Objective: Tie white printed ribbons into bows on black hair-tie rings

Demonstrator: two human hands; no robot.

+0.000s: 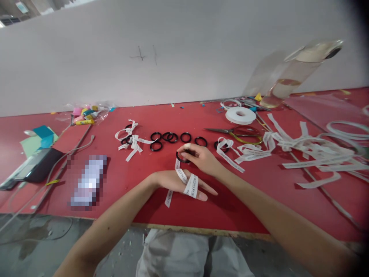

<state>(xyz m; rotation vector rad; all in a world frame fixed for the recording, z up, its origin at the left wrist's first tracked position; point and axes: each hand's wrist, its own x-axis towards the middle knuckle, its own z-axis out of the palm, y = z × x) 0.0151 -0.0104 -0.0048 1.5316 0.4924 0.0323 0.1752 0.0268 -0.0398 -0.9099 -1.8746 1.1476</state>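
My left hand (174,180) is over the near middle of the red table, its fingers stretched out. A white printed ribbon (191,186) loops around those fingers, and one loose end hangs below the hand. Just above it, my right hand (201,157) pinches a black hair tie (179,157) between thumb and fingers. The ribbon's upper part runs up to this hair tie; whether the right fingers also grip the ribbon is hidden. Several more black hair ties (186,137) lie in a loose row behind the hands. To their left are hair ties with white ribbon bows (135,143).
Scissors (230,132) lie right of the hair ties, near a white ribbon roll (240,115). Cut ribbons (305,146) spread over the right side. A bottle (291,82) stands at the back right. A blurred-out flat item (90,181) and a black case (43,165) lie left.
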